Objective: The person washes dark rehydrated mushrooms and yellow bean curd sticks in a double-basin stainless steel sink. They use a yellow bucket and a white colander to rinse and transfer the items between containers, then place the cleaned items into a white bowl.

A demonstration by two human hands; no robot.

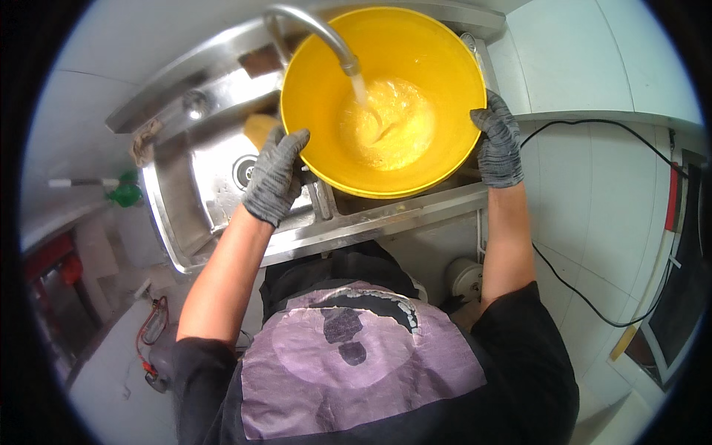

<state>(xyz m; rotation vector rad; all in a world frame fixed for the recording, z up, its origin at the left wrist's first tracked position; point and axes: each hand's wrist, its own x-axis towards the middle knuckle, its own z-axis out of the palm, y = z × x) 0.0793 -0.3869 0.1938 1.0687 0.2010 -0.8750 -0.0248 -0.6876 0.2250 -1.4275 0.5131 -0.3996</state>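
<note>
A large yellow plastic bucket [445, 111] is held over the right-hand part of a stainless steel double sink [172, 183]. My left hand [275, 172], in a grey knit glove, grips the bucket's left rim with the thumb over the edge. On the opposite side my right hand [499, 142], gloved alike, holds the rim the same way. From the curved metal faucet [322, 33] water [360, 92] runs into the bucket, and churning water covers its bottom. The bucket hides most of the right basin beneath it.
The left basin has a drain [243, 171], and a blurred yellowish thing [260, 129] is behind my left hand. A cloth [146, 143] hangs at the sink's left corner near a green object [125, 189]. A black cable [601, 320] runs along the white tiled wall on the right.
</note>
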